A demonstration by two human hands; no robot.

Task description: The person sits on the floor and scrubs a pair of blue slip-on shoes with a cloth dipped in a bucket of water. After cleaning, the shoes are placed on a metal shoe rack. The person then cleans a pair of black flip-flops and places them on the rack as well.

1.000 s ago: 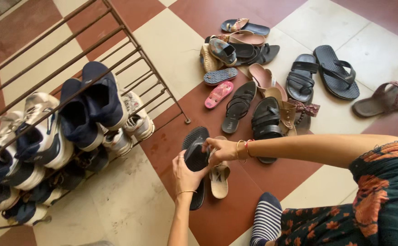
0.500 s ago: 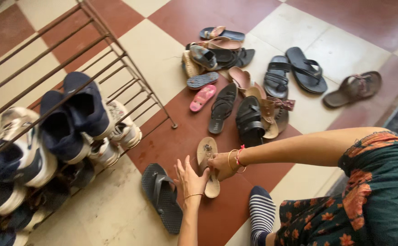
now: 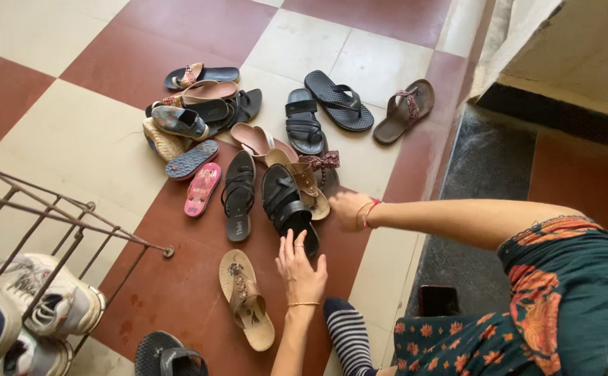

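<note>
left hand (image 3: 302,268) spread, right hand (image 3: 346,209) reaching

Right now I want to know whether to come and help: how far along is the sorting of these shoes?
Early on. One tan sandal and one black flip-flop lie apart by the metal rack, which holds sneakers. In hand: the left hand is at the black sandal, and the right hand is at the edge of the heap. Left: most of the heap, including the pink sandal, sits unsorted on the floor.
</note>
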